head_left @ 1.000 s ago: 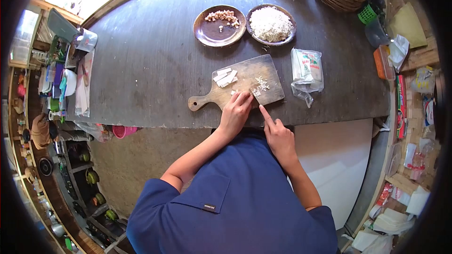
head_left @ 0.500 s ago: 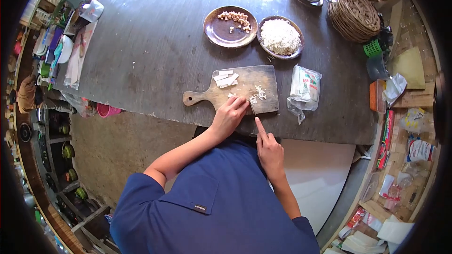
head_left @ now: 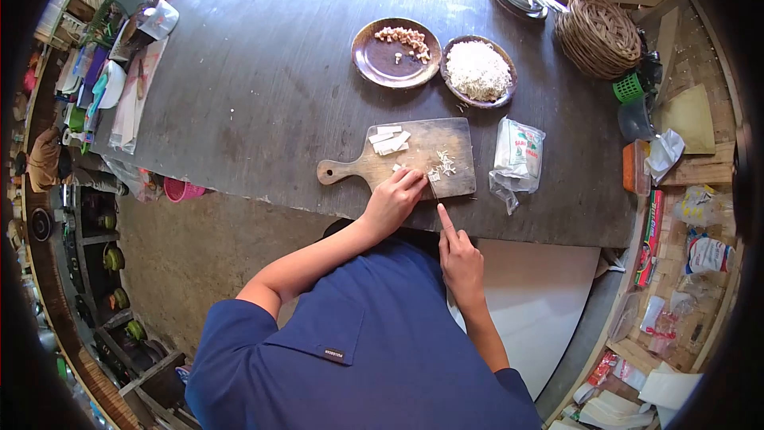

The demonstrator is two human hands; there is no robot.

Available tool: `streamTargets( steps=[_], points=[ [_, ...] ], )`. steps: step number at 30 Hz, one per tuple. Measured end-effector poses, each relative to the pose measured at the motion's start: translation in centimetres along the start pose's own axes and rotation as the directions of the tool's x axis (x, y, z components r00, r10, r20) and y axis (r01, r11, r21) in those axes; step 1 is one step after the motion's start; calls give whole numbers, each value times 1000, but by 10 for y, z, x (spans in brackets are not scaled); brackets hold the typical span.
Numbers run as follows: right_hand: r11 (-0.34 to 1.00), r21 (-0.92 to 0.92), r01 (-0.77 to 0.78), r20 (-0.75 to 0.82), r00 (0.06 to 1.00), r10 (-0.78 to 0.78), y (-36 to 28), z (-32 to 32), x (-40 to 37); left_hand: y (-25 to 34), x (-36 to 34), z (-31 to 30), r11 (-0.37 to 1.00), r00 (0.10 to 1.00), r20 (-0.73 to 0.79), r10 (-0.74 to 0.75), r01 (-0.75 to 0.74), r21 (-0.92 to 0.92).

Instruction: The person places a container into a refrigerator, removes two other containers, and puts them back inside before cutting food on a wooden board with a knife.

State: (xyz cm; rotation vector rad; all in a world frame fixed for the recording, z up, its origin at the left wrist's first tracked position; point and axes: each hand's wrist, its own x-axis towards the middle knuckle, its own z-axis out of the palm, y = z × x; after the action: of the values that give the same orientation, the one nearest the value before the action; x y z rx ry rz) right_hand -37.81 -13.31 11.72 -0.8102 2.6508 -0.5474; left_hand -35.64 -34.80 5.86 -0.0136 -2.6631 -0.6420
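A wooden cutting board [head_left: 358,167] with a handle lies near the table's front edge. My left hand [head_left: 396,197] is closed over white food at the board's front edge, fingertips pressed together. My right hand [head_left: 460,259] grips a knife [head_left: 434,191], its index finger stretched along the top, the blade beside my left fingertips. White rectangular slices [head_left: 389,140] lie at the board's upper left. Thin cut strips [head_left: 446,164] are scattered on its right part. To the right of the board is a plastic package [head_left: 519,155].
Behind the board stand a brown plate [head_left: 382,68] with small brownish pieces and a bowl [head_left: 479,70] of white shreds. Stacked plates [head_left: 517,0] and a wicker stack [head_left: 598,36] sit at the back right. A clear container [head_left: 159,20] stands far left.
The whole view has shifted slightly, so the table items appear a little lower and to the right. Both hands keep nearly the same place at the board, the knife still beside the left fingertips.
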Motion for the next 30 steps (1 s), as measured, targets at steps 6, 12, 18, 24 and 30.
streamTargets(
  steps=[6,12,18,24,30],
  points=[
    [997,-54,-54,8,998,55,-13,-1,-5,-5,-1,-1,999,999,45,9,-7,-33],
    [994,-80,-71,-12,997,70,-17,5,-6,-11,-3,5,997,999,16,44,-43,-57],
    [986,-126,-109,18,993,113,-26,0,-6,-15,-3,5,998,998,27,54,-53,-41],
    [994,-106,-13,-66,998,6,-18,4,-9,-18,0,4,995,998,22,55,-53,-79],
    [995,-92,-24,-55,998,19,-15,12,-2,-16,1,4,995,998,6,68,-68,-69]
  ],
)
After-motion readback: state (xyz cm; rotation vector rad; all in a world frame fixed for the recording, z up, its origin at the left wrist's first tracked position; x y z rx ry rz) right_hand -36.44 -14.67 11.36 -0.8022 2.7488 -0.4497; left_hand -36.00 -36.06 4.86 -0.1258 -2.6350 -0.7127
